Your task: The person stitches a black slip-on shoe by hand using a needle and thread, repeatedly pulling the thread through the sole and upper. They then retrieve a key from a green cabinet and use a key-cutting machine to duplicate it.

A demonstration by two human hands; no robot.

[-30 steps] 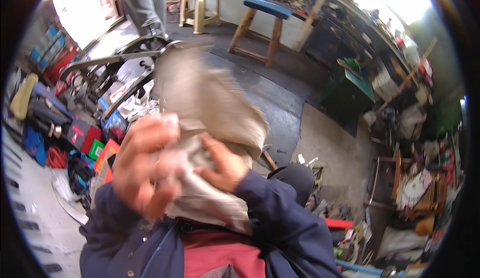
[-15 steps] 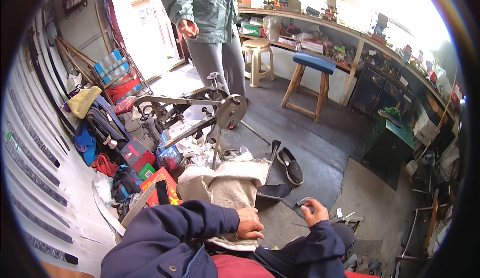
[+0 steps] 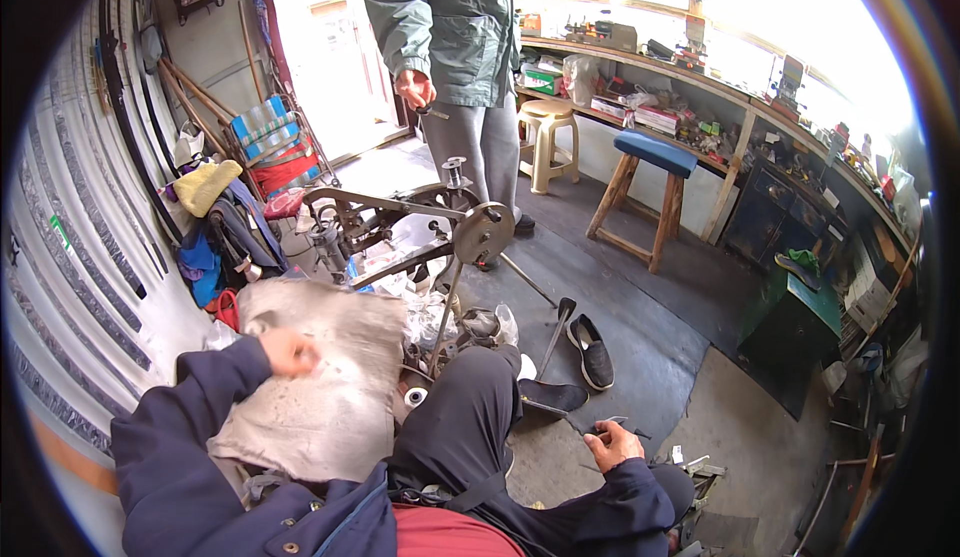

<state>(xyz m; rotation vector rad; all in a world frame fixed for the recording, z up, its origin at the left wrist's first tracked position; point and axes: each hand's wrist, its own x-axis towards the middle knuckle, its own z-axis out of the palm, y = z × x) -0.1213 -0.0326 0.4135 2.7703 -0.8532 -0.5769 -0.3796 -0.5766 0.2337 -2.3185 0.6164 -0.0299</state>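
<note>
My left hand [image 3: 288, 354] is blurred over the pale canvas cloth [image 3: 310, 407] at lower left; I cannot tell whether it grips it. My right hand [image 3: 614, 447] holds a small dark thin tool at lower right. Just ahead of it lie a black slip-on shoe [image 3: 590, 355] and a dark sole piece [image 3: 550, 394]. A metal sewing machine with a round wheel [image 3: 482, 232] stands on thin legs in front of me, beside my raised knee [image 3: 455, 417].
Another person [image 3: 455, 47] stands beyond the machine, a small dark object in their hand [image 3: 415, 87]. A plastic stool [image 3: 548, 137] and blue-topped stool [image 3: 650, 157] stand by a cluttered bench [image 3: 660, 67]. A green box [image 3: 790, 327] is right; piled bags [image 3: 240, 227] are left.
The canvas and my left hand have swung left, off my lap, uncovering my knee and a white spool. My right hand stays low at the right with the tool.
</note>
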